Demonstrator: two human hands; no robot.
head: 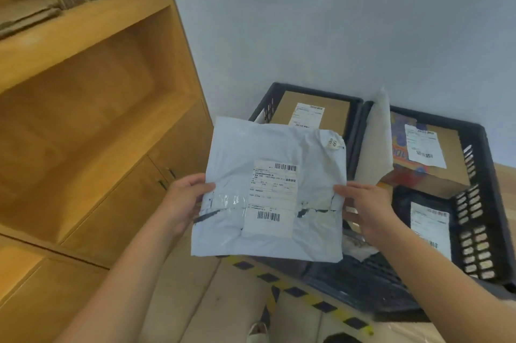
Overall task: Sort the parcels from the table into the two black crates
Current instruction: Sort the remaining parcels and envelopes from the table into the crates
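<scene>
I hold a flat pale grey mailer bag [268, 147] with a white shipping label facing me, up in front of the crates. My left hand [184, 200] grips its left edge and my right hand [365, 203] grips its right edge. Two black crates stand side by side on the floor behind it. The left crate [354, 113] holds a brown cardboard box [335, 108] with a label. The right crate [480, 203] holds a labelled cardboard box [441, 172], a dark parcel [405, 203] with a white label, and a white mailer [379, 141] leaning on its left wall.
A tall wooden shelf unit [83, 119] with cupboard doors fills the left side. A pale wall [335, 21] stands behind the crates. Yellow and black hazard tape [307, 298] runs across the floor in front of the crates. A shoe tip [257, 333] shows at the bottom.
</scene>
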